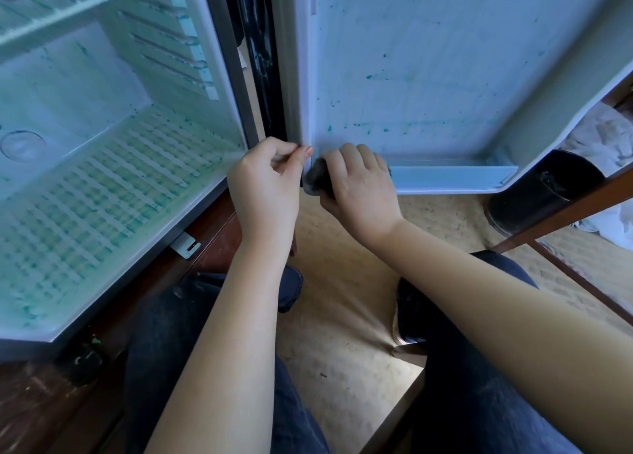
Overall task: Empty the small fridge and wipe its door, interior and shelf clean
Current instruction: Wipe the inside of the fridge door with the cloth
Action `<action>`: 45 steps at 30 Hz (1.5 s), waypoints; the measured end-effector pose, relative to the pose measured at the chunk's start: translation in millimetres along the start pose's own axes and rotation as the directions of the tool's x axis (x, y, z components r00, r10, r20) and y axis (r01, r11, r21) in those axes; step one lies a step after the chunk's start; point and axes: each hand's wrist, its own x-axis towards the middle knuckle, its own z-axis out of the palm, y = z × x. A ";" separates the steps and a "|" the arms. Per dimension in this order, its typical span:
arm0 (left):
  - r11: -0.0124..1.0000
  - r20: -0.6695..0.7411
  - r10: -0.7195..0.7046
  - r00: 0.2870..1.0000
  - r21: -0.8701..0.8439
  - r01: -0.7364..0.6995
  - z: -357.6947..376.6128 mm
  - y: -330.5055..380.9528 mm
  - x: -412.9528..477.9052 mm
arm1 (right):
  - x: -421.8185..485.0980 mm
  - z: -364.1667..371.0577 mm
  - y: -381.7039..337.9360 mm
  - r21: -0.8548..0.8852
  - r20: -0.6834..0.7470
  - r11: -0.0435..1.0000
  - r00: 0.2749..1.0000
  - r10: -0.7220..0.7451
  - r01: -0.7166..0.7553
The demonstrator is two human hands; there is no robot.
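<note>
Fridge door (445, 76) swung wide, bare floor (342, 316) open between knees, left hand (267, 179) pinching the door's lower hinge-side edge, right hand (359, 186) just beside, gripping dark cloth (317, 177) against door shelf (452, 177) corner.

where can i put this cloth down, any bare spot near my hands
Free: the ribbed white fridge floor, nothing on it; the tan carpet between your knees; the white door's bottom ledge, right of your right hand. Crowded: the door's hinge corner, where your left hand pinches the grey door seal and the right grips the dark cloth.

cloth (317, 179) mostly hidden, shelf (68, 12) cropped
</note>
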 end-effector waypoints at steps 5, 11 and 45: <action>1.000 -0.020 0.007 1.000 0.000 -0.007 2.8 0.3 -1.1 | 0.4 1.8 1.5 0.030 -0.071 0.999 0.997 -0.017 0.019; 1.000 -0.020 -0.004 1.000 -0.009 0.004 2.3 0.1 -1.3 | -0.2 0.1 2.5 0.078 0.004 0.997 1.000 0.001 -0.002; 0.932 0.093 0.118 0.989 0.334 -0.143 16.2 -6.6 19.4 | -51.3 14.3 -36.6 0.348 -0.087 0.853 0.893 0.442 -0.388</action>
